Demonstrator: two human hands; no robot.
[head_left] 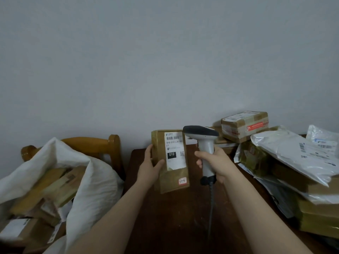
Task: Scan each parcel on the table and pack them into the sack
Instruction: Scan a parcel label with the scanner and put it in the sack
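Scan of one parcel (172, 176), held upright above the far end of the desk (179, 217), at about 12 o'clock.

The left hand (149, 169) grips the parcel's left edge, thumb across the front and the other fingers (149, 149) curled round the back. The right hand (216, 162) is wrapped tightly round the handle of the scanner (205, 143), whose dark head sits just beside the parcel's upper right corner.

**Technique (judged).**
- Turn the scanner head towards the barcode at the top of the label (175, 151), or tilt the parcel to face it.
- Keep the thumb off the print.
- Hold both steady, since glossy tape may throw glare.

**Materials.**
- Parcel: a flat, rectangular brown packet, smooth and tape-shiny. It carries a white printed label and a small handwritten sticker near the bottom.
- Scanner: hard pale plastic, pistol-shaped, with a dark cable (211, 208) hanging down.
- Sack (95, 180): soft, creased white cloth at 9 o'clock. It slumps open against a wooden chair (91, 143), with brown packets already inside.
- Pile of parcels (293, 153): at 3 o'clock, made up of crinkled white plastic bags and taped cardboard boxes.
- Desk: dark, worn wood.
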